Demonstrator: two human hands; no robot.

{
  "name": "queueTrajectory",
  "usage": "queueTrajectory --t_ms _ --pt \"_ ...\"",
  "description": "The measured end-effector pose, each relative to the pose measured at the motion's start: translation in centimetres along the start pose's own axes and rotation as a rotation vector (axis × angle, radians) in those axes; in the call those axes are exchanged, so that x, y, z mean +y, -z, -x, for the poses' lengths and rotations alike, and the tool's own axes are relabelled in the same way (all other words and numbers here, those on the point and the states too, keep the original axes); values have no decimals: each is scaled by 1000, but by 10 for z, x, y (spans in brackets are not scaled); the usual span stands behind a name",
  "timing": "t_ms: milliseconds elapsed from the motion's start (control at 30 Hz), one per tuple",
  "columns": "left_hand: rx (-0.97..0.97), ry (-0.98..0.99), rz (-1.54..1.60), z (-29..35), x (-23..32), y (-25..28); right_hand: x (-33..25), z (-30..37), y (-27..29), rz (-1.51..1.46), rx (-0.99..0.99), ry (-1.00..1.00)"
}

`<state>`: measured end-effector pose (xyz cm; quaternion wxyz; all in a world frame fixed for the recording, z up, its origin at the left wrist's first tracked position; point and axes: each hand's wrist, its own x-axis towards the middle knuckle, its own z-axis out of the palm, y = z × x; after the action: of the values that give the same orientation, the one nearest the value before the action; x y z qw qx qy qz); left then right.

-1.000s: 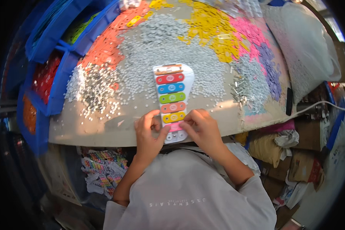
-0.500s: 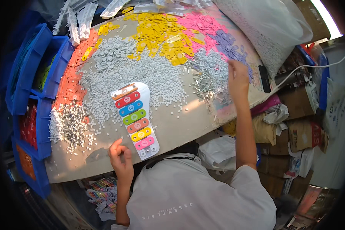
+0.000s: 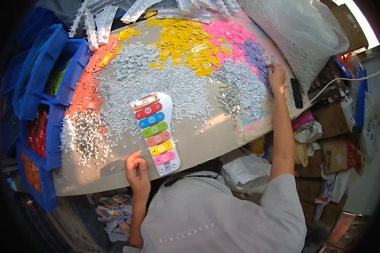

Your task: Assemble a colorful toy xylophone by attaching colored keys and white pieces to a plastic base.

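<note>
A toy xylophone (image 3: 155, 129) lies on the table, a white base crossed by several coloured bars: orange, red, blue, green, salmon, yellow and pink. Just left of its near end my left hand (image 3: 138, 177) hovers by the table edge, fingers loosely bent and apart, holding nothing. My right hand (image 3: 277, 78) reaches far out to the right, at the edge of a pile of purple bars (image 3: 254, 52). Its fingertips are pinched together; whether a bar is between them is too small to tell. Beside that hand lies a heap of silver screws (image 3: 240, 90).
Yellow bars (image 3: 175, 36), pink bars (image 3: 226, 31) and orange bars (image 3: 83, 99) lie around small grey-white caps (image 3: 156, 80). More screws (image 3: 88, 130) sit at left. Blue bins (image 3: 51, 135) line the left edge. A full plastic sack (image 3: 299, 38) and a dark phone-like object (image 3: 296, 92) are at right.
My right hand has moved right, from above the screw heap to the purple bars. My left hand stays near the xylophone. The whole view has shifted slightly.
</note>
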<state>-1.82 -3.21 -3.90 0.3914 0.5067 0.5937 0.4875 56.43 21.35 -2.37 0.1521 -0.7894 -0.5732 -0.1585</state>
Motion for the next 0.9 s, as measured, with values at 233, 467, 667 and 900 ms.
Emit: queueTrajectory --t_ms 233,467,667,900 --pt "2 -17 3 -3 2 -2 -20 18 34 147 67 33" --pt "-4 31 56 -5 10 -2 1 18 32 -916 -194 -375" --pt "-9 129 130 -7 15 2 -88 55 95 -1241 -130 -473" --pt "16 132 38 -6 14 1 -240 169 189 -1069 -740 21"
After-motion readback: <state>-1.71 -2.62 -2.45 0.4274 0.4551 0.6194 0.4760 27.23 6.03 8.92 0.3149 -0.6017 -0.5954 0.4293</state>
